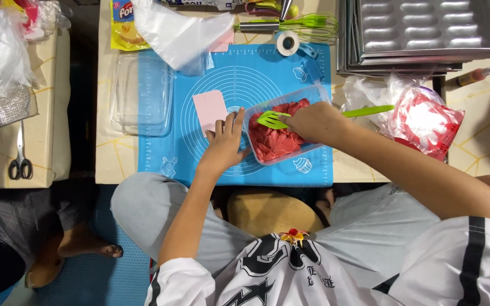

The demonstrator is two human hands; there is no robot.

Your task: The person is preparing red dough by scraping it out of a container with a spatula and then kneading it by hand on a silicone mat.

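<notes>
Here the right hand (316,122) grips a green slotted plastic spatula (279,119) over the red dough (273,139) inside a clear rectangular plastic tub (313,93), which sits on the blue silicone baking mat (239,79). The left hand (225,141), fingers spread flat, braces the tub's near wall. Scraping probably goes best pressing steadily, keeping that brace firm.

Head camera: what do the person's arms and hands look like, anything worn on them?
Both arms are bare from the short sleeves down. The left hand and right hand wear no gloves, and no rings, watch or bracelet show. The left sleeve is white with a black stripe; the right sleeve is white with broad black stripes.
</notes>
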